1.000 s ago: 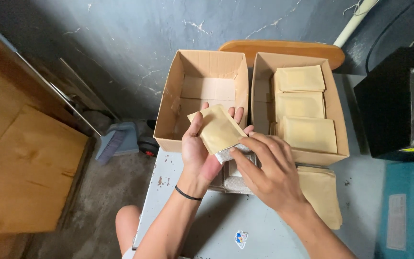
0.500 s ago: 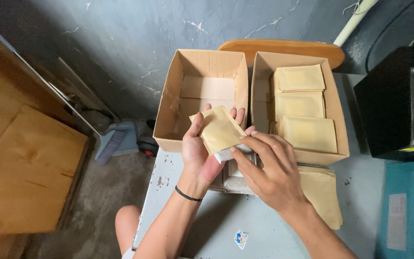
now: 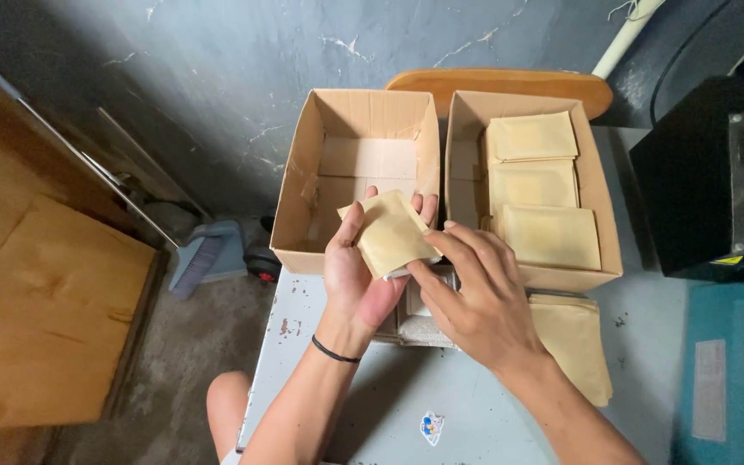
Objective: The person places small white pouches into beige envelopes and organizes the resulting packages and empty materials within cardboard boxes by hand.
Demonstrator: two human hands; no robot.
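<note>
While the left hand [image 3: 356, 275] holds a tan paper pouch [image 3: 389, 234] in a closed grip above the grey bench [image 3: 441, 405], the right hand [image 3: 475, 297] pinches its lower edge. Behind sit an empty cardboard box [image 3: 299, 215] and a second box [image 3: 600, 207] of stacked pouches [image 3: 544, 211].

A grey metal table [image 3: 475, 422] carries two cardboard boxes [image 3: 363, 172], loose yellow pouches [image 3: 574, 340] and a black machine [image 3: 712, 181].
</note>
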